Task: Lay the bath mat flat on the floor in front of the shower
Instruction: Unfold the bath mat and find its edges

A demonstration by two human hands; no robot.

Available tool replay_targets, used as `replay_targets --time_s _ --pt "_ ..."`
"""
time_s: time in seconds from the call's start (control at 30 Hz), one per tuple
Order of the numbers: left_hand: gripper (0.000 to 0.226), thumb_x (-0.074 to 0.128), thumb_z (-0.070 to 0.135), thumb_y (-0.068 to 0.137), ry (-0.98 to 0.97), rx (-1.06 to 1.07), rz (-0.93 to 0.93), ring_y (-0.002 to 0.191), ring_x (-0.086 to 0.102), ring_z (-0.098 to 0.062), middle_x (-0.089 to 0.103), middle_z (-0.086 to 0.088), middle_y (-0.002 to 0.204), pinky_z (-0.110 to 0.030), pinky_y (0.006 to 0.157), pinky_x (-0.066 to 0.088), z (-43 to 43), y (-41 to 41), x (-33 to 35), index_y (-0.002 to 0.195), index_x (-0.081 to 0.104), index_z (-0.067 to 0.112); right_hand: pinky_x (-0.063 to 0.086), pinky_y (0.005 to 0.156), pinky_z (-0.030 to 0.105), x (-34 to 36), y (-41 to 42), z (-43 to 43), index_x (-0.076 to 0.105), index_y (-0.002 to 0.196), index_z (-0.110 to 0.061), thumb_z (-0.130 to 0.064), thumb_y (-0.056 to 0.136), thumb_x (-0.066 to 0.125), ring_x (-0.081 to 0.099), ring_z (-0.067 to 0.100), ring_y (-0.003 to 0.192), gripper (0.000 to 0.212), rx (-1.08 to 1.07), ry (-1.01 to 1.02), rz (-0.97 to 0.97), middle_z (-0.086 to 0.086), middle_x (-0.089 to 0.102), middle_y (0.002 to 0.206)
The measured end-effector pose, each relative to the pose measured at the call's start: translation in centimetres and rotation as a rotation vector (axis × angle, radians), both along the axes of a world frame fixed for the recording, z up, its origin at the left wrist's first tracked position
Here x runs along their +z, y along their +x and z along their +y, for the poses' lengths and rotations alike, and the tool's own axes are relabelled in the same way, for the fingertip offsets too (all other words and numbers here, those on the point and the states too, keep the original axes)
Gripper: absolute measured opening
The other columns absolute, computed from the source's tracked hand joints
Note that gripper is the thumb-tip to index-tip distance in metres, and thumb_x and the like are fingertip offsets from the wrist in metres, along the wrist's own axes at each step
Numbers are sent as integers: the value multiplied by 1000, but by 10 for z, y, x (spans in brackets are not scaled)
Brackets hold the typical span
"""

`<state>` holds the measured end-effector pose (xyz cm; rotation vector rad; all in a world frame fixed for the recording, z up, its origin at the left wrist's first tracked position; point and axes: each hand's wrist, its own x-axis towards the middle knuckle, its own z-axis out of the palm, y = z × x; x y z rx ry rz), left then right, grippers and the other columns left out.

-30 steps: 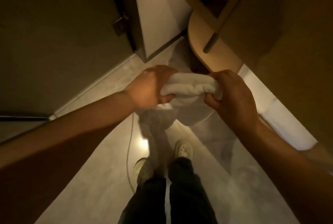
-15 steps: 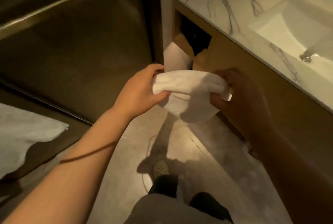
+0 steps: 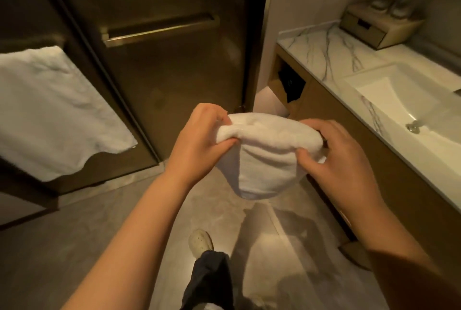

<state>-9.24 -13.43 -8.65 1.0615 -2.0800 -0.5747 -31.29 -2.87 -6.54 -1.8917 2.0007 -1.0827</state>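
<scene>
A folded white bath mat (image 3: 264, 160) hangs in the air at about waist height, bunched along its top edge. My left hand (image 3: 199, 140) grips its left end and my right hand (image 3: 341, 157) grips its right end. Its lower part droops in a rounded fold above the grey tiled floor (image 3: 124, 222). The dark glass shower door (image 3: 162, 80) with a brass bar handle (image 3: 159, 29) stands straight ahead, just beyond the mat.
A white towel (image 3: 55, 115) hangs on the glass panel at the left. To the right runs a marble vanity top (image 3: 331, 57) with a white sink (image 3: 411, 110) and a small box (image 3: 374, 27). My shoe (image 3: 199, 241) stands on the floor below.
The view has swung up and towards the shower door, bringing the handle, hanging towel and sink into sight. Both hands still hold the mat in the same grip.
</scene>
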Motion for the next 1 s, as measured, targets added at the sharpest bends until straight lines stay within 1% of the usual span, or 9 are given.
replay_targets --time_s 0.07,0.13,0.23,0.37,0.5,0.6,0.7,0.83,1.0 --pt "23 68 34 78 -14 24 -14 95 44 1 47 8 107 -8 77 37 23 18 9 95 53 28 40 74 12 8 15 19 49 116 -36 -29 83 63 50 -1 99 37 25 -7 -23 -17 53 110" --pt "23 68 36 78 -17 46 -12 100 43 4 46 10 108 -9 77 38 43 37 17 95 54 30 43 75 13 15 34 37 44 116 -41 -29 83 65 50 -3 100 40 58 -18 -35 -21 52 112" --pt "22 69 36 78 -32 56 -2 100 43 4 46 11 108 -13 78 40 69 65 28 95 55 29 46 75 16 23 62 62 44 115 -41 -30 84 64 50 -4 102 39 81 -48 -17 -23 51 112" --pt "21 69 34 80 -59 11 18 95 43 3 48 10 108 -13 78 39 98 108 33 96 56 28 48 78 22 26 103 97 45 116 -41 -28 84 63 49 -3 102 39 55 -75 14 -25 50 112" --pt "17 68 33 82 -41 -48 20 94 45 1 50 10 105 -14 76 39 126 156 32 94 57 26 44 79 18 23 155 132 45 118 -40 -28 85 62 47 -4 102 39 12 -46 22 -22 50 112" --pt "16 67 31 84 -32 -58 10 93 46 0 52 9 104 -19 76 44 150 191 34 94 58 24 45 82 19 23 192 155 45 121 -37 -32 85 60 48 2 104 39 3 -12 21 -16 52 117" --pt "14 67 29 84 -31 -40 23 93 48 -2 54 8 103 -17 76 43 176 218 40 94 59 23 46 82 21 24 219 181 44 124 -37 -34 86 59 49 5 105 41 9 -9 57 -12 53 120" --pt "13 66 28 84 -39 -48 15 93 50 -3 54 8 103 -14 76 42 213 239 51 93 60 22 44 79 16 27 239 221 43 125 -40 -36 88 57 47 -1 101 39 34 -14 76 -17 48 118" --pt "15 65 31 85 -60 7 -9 92 51 -4 53 8 105 -15 75 45 271 247 58 95 58 22 45 81 16 33 243 265 49 123 -37 -41 88 56 48 0 100 36 57 -47 83 -20 47 115"
